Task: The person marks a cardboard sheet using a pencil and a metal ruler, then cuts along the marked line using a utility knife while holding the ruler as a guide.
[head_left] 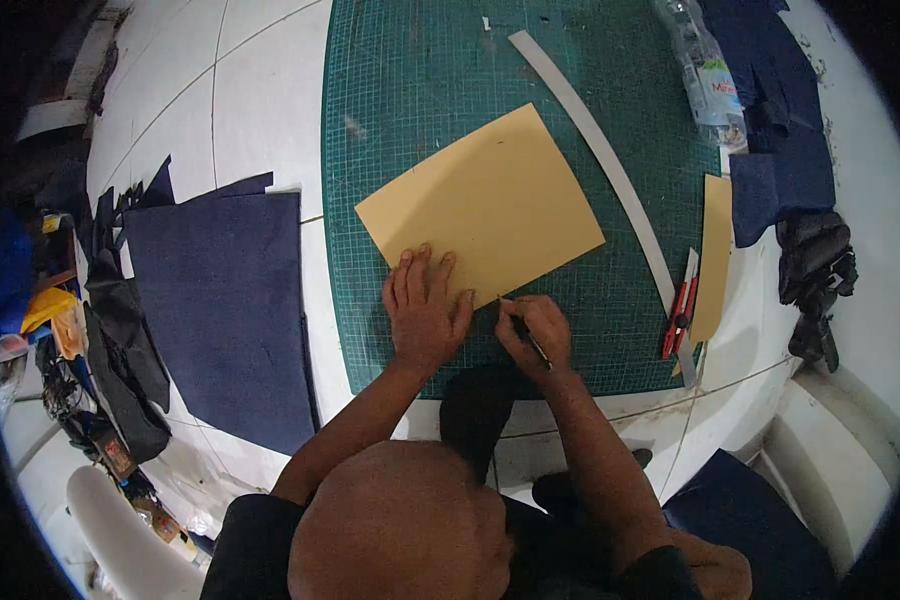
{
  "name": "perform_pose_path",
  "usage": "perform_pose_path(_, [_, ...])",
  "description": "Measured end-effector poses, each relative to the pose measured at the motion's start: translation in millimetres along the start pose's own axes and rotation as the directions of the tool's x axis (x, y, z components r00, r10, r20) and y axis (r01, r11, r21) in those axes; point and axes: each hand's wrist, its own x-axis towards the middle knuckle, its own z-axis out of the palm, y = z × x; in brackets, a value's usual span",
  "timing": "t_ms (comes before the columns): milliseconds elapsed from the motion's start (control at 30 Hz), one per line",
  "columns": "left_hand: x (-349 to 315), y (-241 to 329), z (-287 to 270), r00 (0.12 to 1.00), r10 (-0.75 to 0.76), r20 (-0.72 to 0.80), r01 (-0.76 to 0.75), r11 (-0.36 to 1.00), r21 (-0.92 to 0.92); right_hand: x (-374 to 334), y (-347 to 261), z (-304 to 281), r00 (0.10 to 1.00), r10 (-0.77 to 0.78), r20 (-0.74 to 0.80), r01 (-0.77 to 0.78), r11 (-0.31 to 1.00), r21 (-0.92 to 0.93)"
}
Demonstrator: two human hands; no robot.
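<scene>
A tan rectangular sheet of card (485, 190) lies tilted on a green gridded cutting mat (415, 110). My left hand (425, 310) is pressed flat on the card's lower left part, fingers spread. A slim dark pen (541, 352) is pinched in my right hand (547, 325), just beyond the card's near edge. The pen's tip is at or very close to that edge; I cannot tell whether it touches.
Right of the card lies a long pale ruler (610, 145). Red-handled scissors or cutters (681, 315) rest beside a tan strip (712, 260). A clear plastic bottle (705, 85) and navy cloth (805, 170) are far right. Navy fabric (220, 310) lies on the tiles (260, 80) leftward.
</scene>
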Motion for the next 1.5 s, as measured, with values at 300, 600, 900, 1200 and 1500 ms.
perform_pose_path(300, [-1,-4,-2,1.000,0.007,0.001,-0.007,1.000,0.026,2,-1,3,0.998,-0.046,0.033,0.047,0.998,-0.033])
perform_pose_path(600, [-1,-5,-3,1.000,0.018,0.006,-0.019,1.000,0.023,1,-1,1,0.999,-0.009,0.047,0.010,0.999,-0.030])
perform_pose_path(900, [-1,-3,1,1.000,0.014,-0.009,-0.014,1.000,0.027,5,-4,-1,0.999,0.027,0.024,-0.027,1.000,-0.010])
perform_pose_path(1200, [0,-3,2,1.000,0.019,0.004,-0.019,0.999,0.041,4,0,-5,0.999,0.019,0.046,-0.020,1.000,0.022])
perform_pose_path(1500, [2,1,-2,1.000,0.012,0.009,-0.012,1.000,0.027,-1,5,-9,0.996,0.085,-0.032,-0.086,0.996,-0.037])
